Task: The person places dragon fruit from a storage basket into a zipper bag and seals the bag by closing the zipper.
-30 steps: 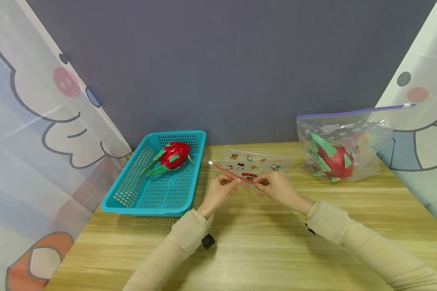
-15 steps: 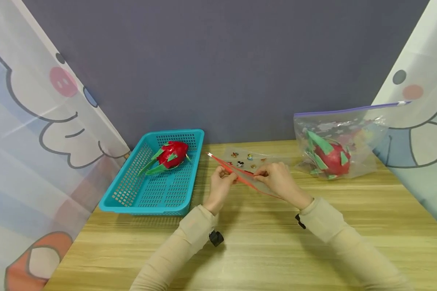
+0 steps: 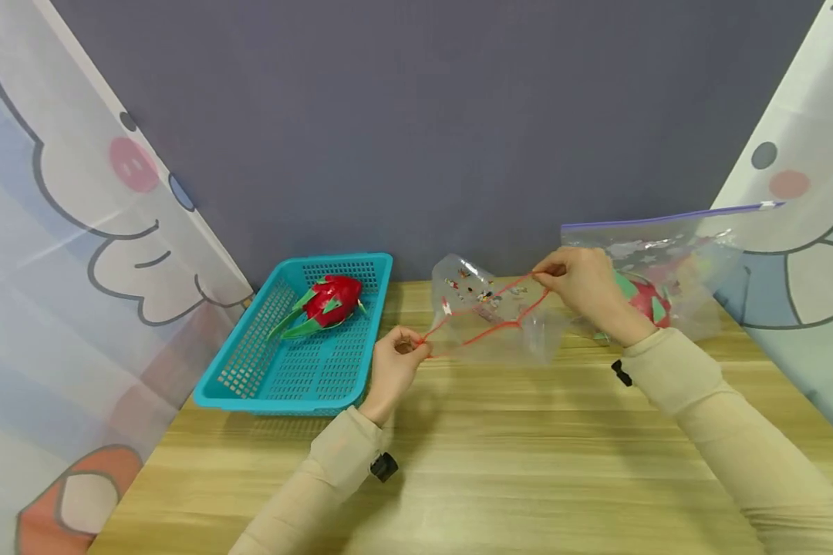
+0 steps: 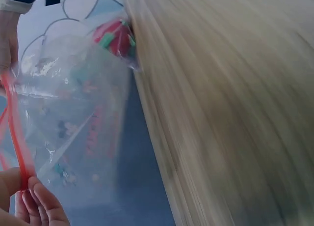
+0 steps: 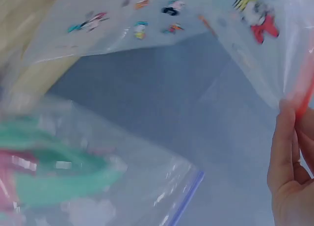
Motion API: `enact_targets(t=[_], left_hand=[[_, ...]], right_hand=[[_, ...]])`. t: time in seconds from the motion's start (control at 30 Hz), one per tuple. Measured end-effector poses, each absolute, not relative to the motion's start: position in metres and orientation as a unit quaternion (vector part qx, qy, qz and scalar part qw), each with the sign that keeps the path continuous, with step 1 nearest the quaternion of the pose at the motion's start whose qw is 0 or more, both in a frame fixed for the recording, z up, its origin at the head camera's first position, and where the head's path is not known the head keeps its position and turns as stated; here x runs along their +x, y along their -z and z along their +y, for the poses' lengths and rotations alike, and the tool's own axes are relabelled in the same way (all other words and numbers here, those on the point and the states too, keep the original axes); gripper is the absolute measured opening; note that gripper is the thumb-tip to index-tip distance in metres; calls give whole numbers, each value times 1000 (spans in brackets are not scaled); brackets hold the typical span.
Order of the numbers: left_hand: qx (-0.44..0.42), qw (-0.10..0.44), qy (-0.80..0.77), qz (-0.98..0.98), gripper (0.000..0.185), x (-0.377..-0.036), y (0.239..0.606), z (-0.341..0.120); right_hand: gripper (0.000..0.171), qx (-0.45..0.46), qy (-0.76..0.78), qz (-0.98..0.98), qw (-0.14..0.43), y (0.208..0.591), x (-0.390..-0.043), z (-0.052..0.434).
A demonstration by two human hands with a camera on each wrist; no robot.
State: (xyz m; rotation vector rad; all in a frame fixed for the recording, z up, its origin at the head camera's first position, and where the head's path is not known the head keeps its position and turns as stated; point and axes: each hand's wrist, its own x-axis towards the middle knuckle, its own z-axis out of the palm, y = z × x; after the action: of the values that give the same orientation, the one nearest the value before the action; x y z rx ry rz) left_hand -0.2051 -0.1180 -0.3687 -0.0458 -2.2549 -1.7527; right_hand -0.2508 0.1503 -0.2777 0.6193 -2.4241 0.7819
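Wooden table [image 3: 500, 462], grey wall behind. Centre frame, my left hand [image 3: 392, 368] and right hand [image 3: 583, 281] pinch the red-zip bag [image 3: 489, 324], mouth pulled open. One dragon fruit [image 3: 329, 299] waits in the basket [image 3: 250, 385], middle left; one's bagged already.

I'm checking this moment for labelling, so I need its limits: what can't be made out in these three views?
- Head view: the small prints on the red-zip bag are too small to read.
- Head view: the right hand hides part of the dragon fruit in the purple-zip bag.
- Left wrist view: the table is motion-blurred; the left hand is cut by the frame edge.
- Right wrist view: the bagged fruit is blurred.
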Motion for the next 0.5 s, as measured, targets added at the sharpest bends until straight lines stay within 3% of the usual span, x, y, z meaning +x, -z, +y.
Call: enact_targets(t=[0.17, 0.5], left_hand=[[-10, 141, 612, -778, 7, -206, 366, -124], [2, 133, 610, -782, 7, -208, 373, -131]], right_hand=[[4, 237, -263, -899, 257, 266, -256, 158], [9, 216, -279, -919, 176, 268, -257, 152]])
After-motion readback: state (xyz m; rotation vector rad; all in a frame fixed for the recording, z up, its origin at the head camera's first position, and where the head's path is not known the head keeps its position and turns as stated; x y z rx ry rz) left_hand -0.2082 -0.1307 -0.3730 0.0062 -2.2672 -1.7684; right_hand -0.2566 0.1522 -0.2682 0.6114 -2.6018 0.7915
